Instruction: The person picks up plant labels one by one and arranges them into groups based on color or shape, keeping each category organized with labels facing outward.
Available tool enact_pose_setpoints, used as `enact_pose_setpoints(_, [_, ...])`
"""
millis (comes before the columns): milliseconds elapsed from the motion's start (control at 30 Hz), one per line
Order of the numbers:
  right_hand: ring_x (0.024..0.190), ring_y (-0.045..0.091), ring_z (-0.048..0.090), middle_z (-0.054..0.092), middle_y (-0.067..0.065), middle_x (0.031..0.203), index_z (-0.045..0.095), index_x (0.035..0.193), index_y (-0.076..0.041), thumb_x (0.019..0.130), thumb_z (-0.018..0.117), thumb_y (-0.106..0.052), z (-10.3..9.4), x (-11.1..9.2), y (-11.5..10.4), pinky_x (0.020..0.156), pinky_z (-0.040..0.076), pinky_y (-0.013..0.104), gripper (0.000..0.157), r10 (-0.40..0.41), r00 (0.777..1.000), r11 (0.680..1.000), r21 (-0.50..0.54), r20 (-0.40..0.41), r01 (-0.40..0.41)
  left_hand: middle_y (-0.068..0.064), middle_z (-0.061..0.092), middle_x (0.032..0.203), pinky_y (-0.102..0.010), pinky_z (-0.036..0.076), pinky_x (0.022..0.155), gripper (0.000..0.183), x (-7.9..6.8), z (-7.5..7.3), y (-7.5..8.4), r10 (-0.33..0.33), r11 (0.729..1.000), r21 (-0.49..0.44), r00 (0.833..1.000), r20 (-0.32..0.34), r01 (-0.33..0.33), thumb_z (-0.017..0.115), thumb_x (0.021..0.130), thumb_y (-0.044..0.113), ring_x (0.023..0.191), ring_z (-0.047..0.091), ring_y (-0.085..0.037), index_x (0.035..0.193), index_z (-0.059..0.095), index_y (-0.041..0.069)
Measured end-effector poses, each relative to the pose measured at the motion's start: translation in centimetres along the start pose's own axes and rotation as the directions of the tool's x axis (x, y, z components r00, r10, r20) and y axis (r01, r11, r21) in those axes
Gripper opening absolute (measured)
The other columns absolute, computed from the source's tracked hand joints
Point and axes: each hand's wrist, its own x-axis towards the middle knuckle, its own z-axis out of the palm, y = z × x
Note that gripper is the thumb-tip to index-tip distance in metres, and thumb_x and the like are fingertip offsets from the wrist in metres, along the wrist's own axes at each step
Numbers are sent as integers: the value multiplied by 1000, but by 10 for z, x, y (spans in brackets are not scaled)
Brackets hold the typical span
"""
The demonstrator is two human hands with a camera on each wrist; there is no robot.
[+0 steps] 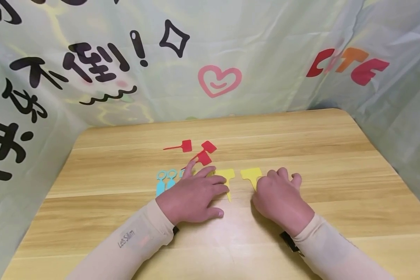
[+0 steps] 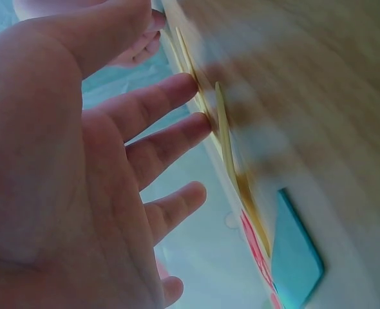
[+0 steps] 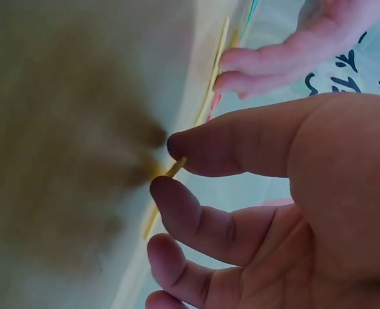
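Observation:
My left hand is spread over the middle of the table with its fingers extended, two fingertips touching a yellow T-shaped plant label. To its right, another yellow plant label lies with its head toward the back. My right hand pinches the stem of that label between thumb and index finger; the other fingers are bent beside it. Under and beside the left hand are light blue tags with ring ends, partly hidden by the palm. The left wrist view shows one blue tag near the yellow labels.
Red plant labels lie behind the left hand: one by itself, two close together. The wooden table ends at a printed cloth hung behind and at the sides.

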Motion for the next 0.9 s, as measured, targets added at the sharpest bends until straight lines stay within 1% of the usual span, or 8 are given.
enact_pose_setpoints(233, [92,38,44,49,7,73,56,59,-17,87,58,-17,6,1,0,91,22,74,28,-17,999,1000,19,-29,18,12,57,141,-72,10,113,48,1,2,0,14,1000,14,1000,-19,-14,67,90,59,141,42,-31,129,67,33])
enact_pose_setpoints(367, [90,36,44,48,7,72,54,56,-18,87,57,-17,6,0,0,88,23,71,31,-29,998,999,21,-53,31,12,57,140,-73,11,112,46,1,1,0,14,1000,15,1000,-24,-14,67,90,58,141,42,-30,128,67,32])
enact_pose_setpoints(567, [90,36,44,49,7,73,55,58,-17,86,58,-16,5,1,-1,89,22,71,28,-26,999,999,24,-40,27,11,58,139,-73,12,111,44,1,-1,1,19,1000,13,999,-31,-18,68,90,56,140,43,-31,126,68,31])
enact_pose_setpoints(900, [87,36,43,48,7,72,54,56,-17,85,57,-14,6,1,-3,88,24,70,29,-30,998,999,17,-55,31,11,59,138,-74,12,111,45,0,0,1,25,1000,19,999,-48,-25,69,89,56,139,44,-31,126,68,31])
